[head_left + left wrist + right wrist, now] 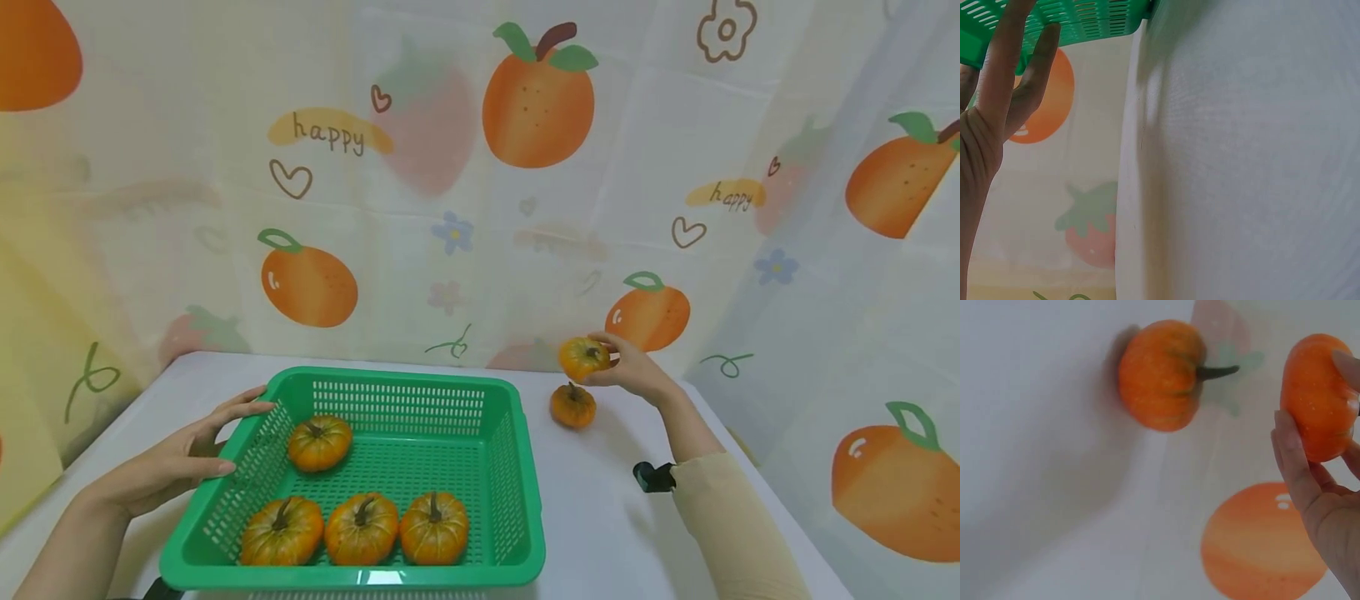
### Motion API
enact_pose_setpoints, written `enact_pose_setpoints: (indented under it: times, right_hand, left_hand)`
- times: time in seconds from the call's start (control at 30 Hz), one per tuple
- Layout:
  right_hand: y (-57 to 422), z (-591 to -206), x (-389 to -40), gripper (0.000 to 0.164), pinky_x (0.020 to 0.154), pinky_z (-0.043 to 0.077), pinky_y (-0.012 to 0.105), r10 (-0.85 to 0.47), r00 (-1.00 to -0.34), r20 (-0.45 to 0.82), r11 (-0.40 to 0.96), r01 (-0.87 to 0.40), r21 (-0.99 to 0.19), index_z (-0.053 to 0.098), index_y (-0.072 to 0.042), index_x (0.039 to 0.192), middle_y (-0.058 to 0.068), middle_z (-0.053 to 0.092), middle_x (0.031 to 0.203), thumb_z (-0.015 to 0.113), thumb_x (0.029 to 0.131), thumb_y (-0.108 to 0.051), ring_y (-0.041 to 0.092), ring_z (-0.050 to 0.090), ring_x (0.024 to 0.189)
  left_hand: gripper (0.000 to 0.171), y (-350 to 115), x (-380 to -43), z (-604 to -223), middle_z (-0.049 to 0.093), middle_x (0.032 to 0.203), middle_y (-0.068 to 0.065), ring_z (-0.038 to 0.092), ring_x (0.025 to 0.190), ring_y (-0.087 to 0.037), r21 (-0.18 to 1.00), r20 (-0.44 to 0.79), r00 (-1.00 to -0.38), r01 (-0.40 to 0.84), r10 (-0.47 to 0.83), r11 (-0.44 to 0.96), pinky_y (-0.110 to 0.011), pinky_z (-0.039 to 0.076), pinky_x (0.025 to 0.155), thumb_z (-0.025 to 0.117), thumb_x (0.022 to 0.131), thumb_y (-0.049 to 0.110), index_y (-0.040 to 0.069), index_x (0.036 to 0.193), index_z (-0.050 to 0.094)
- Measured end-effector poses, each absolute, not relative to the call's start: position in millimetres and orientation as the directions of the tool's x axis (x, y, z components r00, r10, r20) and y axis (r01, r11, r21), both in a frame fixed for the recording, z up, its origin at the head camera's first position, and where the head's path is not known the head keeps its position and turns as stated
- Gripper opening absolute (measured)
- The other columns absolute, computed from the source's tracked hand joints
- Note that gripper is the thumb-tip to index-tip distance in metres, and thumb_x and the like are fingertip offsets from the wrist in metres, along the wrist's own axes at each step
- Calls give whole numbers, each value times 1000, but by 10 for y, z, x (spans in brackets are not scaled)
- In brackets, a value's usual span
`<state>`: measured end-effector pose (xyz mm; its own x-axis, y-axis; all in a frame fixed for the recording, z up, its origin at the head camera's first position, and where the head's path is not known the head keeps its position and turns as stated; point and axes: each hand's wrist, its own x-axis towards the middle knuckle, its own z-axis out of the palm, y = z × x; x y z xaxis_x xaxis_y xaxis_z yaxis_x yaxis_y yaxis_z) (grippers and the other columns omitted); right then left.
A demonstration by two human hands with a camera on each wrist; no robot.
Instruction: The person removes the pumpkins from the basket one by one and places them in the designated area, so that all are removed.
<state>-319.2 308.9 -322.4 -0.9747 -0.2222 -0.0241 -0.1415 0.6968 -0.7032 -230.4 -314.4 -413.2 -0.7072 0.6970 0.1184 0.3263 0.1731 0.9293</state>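
The right hand (628, 368) holds a small pumpkin (581, 359) in the air at the far right of the counter (600, 508), fingers and thumb closed about its sides. A loose pumpkin (573, 406) sits below on the counter, well apart from the held pumpkin in the right wrist view. The left hand (187, 457) has its fingers spread wide, touching the left rim of the green basket (352, 577), where 4 pumpkins (362, 529) lie: 3 in a row along the near side, 1 near the far left corner. Each pumpkin looks light, stiff and fairly sturdy, though its smooth, slightly shiny skin could slip; the rounded sides seem the best hold, since the thin stem may snap. The bodies are squat and ribbed, orange with paler streaks. The basket appears to be moulded plastic, its walls and floor slotted, probably slightly flexible.
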Motion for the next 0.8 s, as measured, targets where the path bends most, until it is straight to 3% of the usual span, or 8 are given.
enact_pose_setpoints:
  times: [0.27,0.53,0.73,0.8]
  right_hand:
    - [3302,-3471,-3201,85,104,47,52,-97,-994,-59,718,-29,-696,29,-8,154,27,38,149,74,84,-24,39,48,125]
    - [3419,-3681,-3164,81,94,56,36,-9,-995,-104,639,74,-766,28,-5,153,29,32,151,72,86,-17,38,48,124]
    - [3503,-3810,-3125,82,89,57,32,64,-989,-130,630,141,-764,27,-3,153,30,35,148,71,86,-18,37,49,121]
    - [3532,-3853,-3116,82,90,57,32,82,-987,-138,639,159,-753,27,-3,153,30,35,148,71,86,-18,37,48,121]
  left_hand:
    - [72,-3191,-2279,-4149,-22,166,8,2,137,16,916,134,-717,353,684,191,-76,31,87,41,95,-8,4,158,8]
    - [73,-3199,-2314,-4169,-22,166,9,6,136,16,927,128,-713,334,690,173,-59,38,91,41,94,-8,4,158,8]
    - [73,-3179,-2344,-4182,-22,166,10,2,136,15,927,128,-709,335,693,171,-60,37,91,41,94,-8,4,158,8]
    - [73,-3169,-2355,-4188,-23,165,11,3,136,15,939,130,-703,313,699,140,-50,41,94,41,95,-9,4,158,7]
